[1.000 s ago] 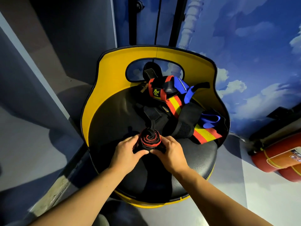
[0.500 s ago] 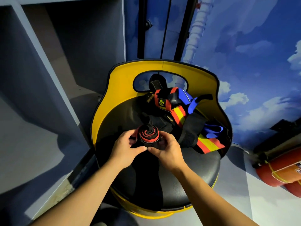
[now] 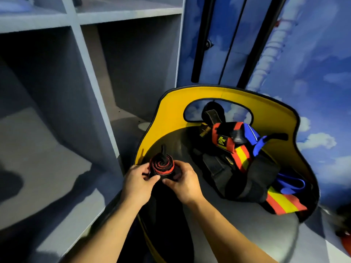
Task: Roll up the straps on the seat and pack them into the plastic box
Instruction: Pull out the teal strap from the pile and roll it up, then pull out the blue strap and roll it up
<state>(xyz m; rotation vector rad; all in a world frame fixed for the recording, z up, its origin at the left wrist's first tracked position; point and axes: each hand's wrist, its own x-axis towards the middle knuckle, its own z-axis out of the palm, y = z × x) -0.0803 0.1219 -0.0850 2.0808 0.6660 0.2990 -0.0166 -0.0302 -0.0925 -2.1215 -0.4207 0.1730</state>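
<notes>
Together, the left hand (image 3: 138, 182) and right hand (image 3: 183, 184) clasp a rolled black-and-red strap (image 3: 161, 166) above the left edge of the yellow-backed seat (image 3: 224, 93), fingers wrapped around the coil. Loose straps (image 3: 241, 158) in red, yellow, blue and black lie heaped on the seat's right, beside grey shelving (image 3: 91, 76).

Rolled blk/red strap (image 3: 161, 165) upright, held at seat's (image 3: 247, 230) left edge; loose straps (image 3: 245, 164) piled at seat rear.
</notes>
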